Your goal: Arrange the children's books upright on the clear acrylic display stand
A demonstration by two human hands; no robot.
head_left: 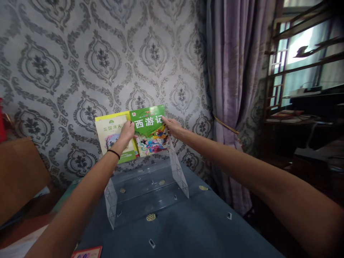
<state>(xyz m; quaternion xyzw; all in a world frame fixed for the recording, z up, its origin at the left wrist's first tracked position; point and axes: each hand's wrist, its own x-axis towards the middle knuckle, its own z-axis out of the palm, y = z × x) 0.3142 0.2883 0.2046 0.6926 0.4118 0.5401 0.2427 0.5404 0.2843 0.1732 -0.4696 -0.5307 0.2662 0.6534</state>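
Both my hands are closed on a green picture book (152,134) with large white characters and colourful figures on its cover. My left hand (127,132) grips its left edge, and my right hand (172,126) pinches its upper right edge. To its left stands a pale yellow-and-green book (111,134), partly behind my left hand and forearm. Both books are upright at the top back of a clear tiered plastic rack (179,172). The rack's lower tiers show through to the cloth.
The rack stands on a dark blue patterned tablecloth (193,225) against a patterned wall. A red-edged book (87,252) lies at the near left. A cardboard box (23,175) is at the left, a purple curtain (228,89) at the right.
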